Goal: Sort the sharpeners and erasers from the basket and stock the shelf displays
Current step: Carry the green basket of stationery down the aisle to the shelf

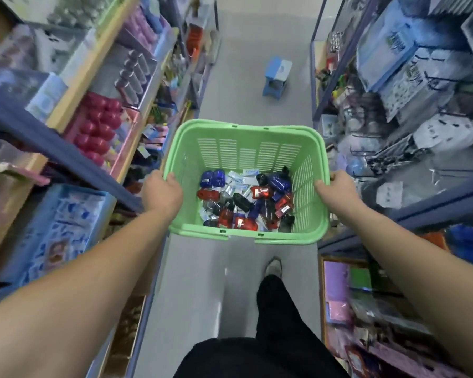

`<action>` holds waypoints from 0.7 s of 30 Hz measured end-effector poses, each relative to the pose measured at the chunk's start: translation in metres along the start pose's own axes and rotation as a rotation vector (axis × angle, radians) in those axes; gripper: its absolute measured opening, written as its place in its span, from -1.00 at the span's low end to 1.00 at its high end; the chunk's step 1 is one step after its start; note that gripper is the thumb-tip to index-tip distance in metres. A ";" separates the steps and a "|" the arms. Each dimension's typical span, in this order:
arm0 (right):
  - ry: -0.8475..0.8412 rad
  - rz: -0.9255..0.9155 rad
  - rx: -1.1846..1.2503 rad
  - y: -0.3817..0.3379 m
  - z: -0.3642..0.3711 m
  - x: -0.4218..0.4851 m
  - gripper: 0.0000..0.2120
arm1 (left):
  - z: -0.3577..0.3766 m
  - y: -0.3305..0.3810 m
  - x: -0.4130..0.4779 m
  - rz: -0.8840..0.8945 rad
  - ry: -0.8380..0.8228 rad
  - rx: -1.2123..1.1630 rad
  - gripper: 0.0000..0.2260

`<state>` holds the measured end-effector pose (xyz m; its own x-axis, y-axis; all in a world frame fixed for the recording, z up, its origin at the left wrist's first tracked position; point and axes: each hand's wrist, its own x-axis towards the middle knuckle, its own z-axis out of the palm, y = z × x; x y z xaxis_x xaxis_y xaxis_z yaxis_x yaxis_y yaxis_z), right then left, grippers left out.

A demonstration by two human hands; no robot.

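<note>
A light green plastic basket (246, 132) hangs in the air over the aisle floor, carried between both hands. My left hand (161, 192) grips its left rim and my right hand (339, 188) grips its right rim, fingers curled over the edge. On the basket's bottom lie several sharpeners (260, 193) in red, blue and black, mixed with several white-and-blue wrapped erasers (245, 177) toward the far side.
Stocked shelves line both sides of a narrow grey-floored aisle: left shelves (99, 124) with red and purple goods, right racks (410, 85) with hanging packets. A small blue stool (277, 76) stands ahead on the floor. My dark trouser leg and shoe (273, 266) are below the basket.
</note>
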<state>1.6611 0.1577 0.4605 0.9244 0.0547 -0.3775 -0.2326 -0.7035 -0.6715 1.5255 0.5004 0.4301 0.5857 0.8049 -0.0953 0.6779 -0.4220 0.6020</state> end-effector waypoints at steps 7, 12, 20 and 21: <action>-0.061 0.004 0.008 -0.060 -0.024 0.156 -0.74 | 0.057 0.083 0.100 -0.068 0.040 -0.019 -0.66; -0.067 -0.023 0.010 -0.116 -0.029 0.245 -0.75 | 0.071 0.137 0.175 -0.071 0.061 -0.064 -0.71; -0.046 -0.006 0.011 -0.208 0.004 0.399 -0.75 | 0.104 0.193 0.341 -0.069 0.059 -0.092 -0.74; -0.046 -0.006 0.012 -0.221 0.007 0.418 -0.76 | 0.109 0.200 0.364 -0.071 0.056 -0.082 -0.74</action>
<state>2.0965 0.3408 0.4466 0.9110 0.0912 -0.4023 -0.2312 -0.6949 -0.6810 1.9227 0.6634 0.4293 0.5105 0.8544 -0.0972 0.6768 -0.3294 0.6584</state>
